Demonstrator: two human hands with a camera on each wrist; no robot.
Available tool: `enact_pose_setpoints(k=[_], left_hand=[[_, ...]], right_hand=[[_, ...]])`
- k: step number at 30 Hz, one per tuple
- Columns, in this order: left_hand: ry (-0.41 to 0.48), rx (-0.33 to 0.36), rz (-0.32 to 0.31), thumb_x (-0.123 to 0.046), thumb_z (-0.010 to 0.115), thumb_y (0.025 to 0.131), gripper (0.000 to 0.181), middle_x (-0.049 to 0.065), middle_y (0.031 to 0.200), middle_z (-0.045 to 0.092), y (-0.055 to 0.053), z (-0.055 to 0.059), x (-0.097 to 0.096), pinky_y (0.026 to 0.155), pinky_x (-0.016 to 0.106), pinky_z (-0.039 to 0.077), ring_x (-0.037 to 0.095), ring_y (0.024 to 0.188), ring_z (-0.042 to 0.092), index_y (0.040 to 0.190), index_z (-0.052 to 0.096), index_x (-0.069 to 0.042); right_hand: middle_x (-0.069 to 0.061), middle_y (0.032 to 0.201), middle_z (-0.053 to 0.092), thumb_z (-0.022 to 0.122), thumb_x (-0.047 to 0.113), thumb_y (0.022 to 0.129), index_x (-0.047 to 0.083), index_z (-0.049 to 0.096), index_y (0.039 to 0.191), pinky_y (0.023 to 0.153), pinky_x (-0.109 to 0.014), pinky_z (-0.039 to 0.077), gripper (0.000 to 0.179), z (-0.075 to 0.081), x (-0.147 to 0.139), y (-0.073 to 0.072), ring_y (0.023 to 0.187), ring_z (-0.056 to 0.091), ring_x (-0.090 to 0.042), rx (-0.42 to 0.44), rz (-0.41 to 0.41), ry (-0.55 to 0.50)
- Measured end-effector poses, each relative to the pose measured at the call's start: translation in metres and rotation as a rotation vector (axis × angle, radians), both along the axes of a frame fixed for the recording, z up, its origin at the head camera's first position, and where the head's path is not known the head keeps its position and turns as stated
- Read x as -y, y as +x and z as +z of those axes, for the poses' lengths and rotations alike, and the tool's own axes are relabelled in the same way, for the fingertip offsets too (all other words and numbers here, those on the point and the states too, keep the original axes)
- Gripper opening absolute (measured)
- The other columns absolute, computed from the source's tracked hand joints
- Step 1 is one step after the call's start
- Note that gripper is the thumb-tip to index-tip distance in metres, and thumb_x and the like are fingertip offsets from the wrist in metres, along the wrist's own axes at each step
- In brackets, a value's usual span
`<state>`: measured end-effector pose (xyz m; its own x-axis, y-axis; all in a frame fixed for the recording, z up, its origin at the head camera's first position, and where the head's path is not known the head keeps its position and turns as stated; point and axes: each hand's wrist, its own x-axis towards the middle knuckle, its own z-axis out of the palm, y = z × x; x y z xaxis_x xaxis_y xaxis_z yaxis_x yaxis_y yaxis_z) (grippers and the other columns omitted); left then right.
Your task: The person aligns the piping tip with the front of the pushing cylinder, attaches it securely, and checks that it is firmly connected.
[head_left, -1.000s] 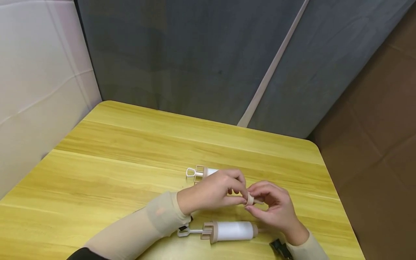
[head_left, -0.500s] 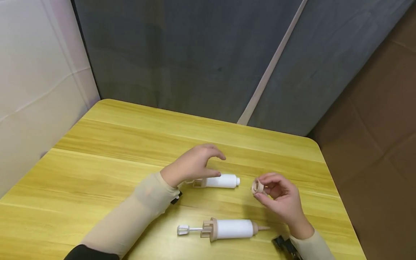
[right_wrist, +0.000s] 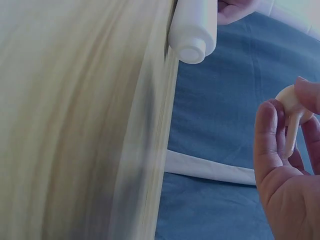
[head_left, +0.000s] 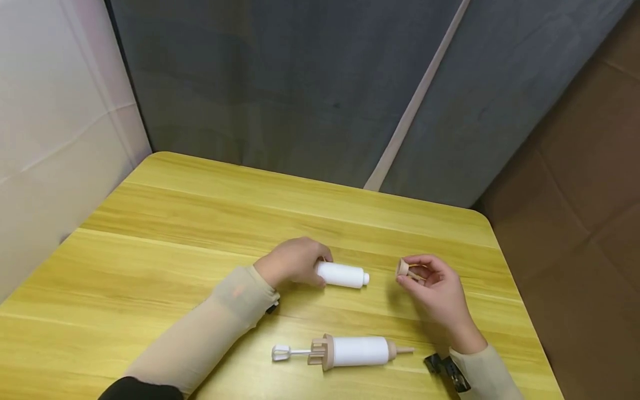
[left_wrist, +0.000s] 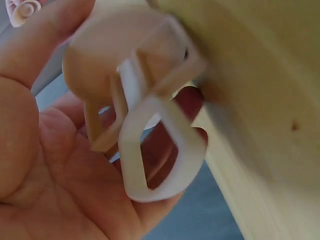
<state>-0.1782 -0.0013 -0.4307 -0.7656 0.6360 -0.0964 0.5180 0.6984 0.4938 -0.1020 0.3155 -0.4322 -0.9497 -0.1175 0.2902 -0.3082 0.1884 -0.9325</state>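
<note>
My left hand point(head_left: 295, 262) grips a white-barrelled syringe point(head_left: 342, 275) at its flange end, low over the table. No nozzle is on this syringe; its bare white tip points right. Its beige flange point(left_wrist: 97, 65) and white loop-shaped plunger handle point(left_wrist: 132, 155) show in the left wrist view between thumb and fingers. My right hand point(head_left: 442, 286), raised to the right of that tip, pinches a beige nozzle point(head_left: 402, 268) with a wide collar. The thin spout point(right_wrist: 293, 132) points back toward the palm in the right wrist view.
A second syringe point(head_left: 360, 351) lies nearer on the wooden table point(head_left: 210, 211), its beige nozzle attached and plunger drawn out to the left. Dark grey cloth point(head_left: 280, 83) hangs behind the table, with a white panel point(head_left: 60, 83) left and a brown one point(head_left: 575, 166) right.
The hands have parted. My left hand released the nozzle, moved left and took hold of the far syringe. My right hand kept the nozzle, shifted slightly right and turned it.
</note>
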Motion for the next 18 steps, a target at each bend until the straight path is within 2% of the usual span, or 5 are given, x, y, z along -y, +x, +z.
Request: enact_pose_setpoints(k=[4,7,10,13,18], left_hand=[[0.038,-0.034,-0.017,-0.022,0.095,0.079,0.038,-0.001,0.105,0.076,-0.002,-0.004,0.000,0.088,0.040,0.055,0.018,0.093,0.067,0.112,0.079,-0.014],[0.091,-0.066,-0.005,-0.018,0.093,0.079,0.039,-0.001,0.109,0.076,-0.003,-0.002,0.000,0.089,0.040,0.055,0.018,0.096,0.068,0.115,0.079,-0.015],[0.168,-0.112,-0.012,-0.017,0.092,0.082,0.039,0.000,0.114,0.076,-0.002,0.002,0.000,0.092,0.039,0.055,0.018,0.099,0.069,0.119,0.079,-0.014],[0.242,-0.155,-0.046,-0.017,0.092,0.084,0.040,0.000,0.117,0.076,0.000,0.008,0.000,0.093,0.038,0.056,0.017,0.101,0.069,0.121,0.079,-0.012],[0.312,-0.198,-0.103,-0.017,0.092,0.084,0.038,-0.001,0.115,0.077,0.005,0.019,0.000,0.090,0.035,0.056,0.015,0.098,0.070,0.120,0.079,-0.012]], right_hand=[[-0.009,0.117,0.071,0.077,-0.022,0.084,-0.015,0.066,0.117,0.087,-0.029,0.061,0.036,-0.003,0.000,-0.002,0.100,0.072,-0.016,-0.001,0.010,0.012],[-0.009,0.118,0.070,0.077,-0.021,0.085,-0.015,0.066,0.119,0.088,-0.030,0.061,0.036,-0.005,-0.001,-0.004,0.103,0.073,-0.016,0.013,0.019,0.018],[-0.010,0.118,0.070,0.076,-0.022,0.086,-0.015,0.065,0.120,0.089,-0.032,0.060,0.037,-0.007,-0.001,-0.005,0.105,0.073,-0.016,0.026,0.027,0.010],[-0.011,0.118,0.070,0.075,-0.022,0.086,-0.015,0.065,0.120,0.091,-0.033,0.060,0.036,-0.007,0.001,-0.005,0.106,0.073,-0.017,0.026,0.050,0.003],[-0.011,0.119,0.072,0.075,-0.020,0.088,-0.014,0.066,0.122,0.089,-0.034,0.061,0.035,-0.005,0.005,-0.003,0.108,0.074,-0.019,0.008,0.088,-0.007]])
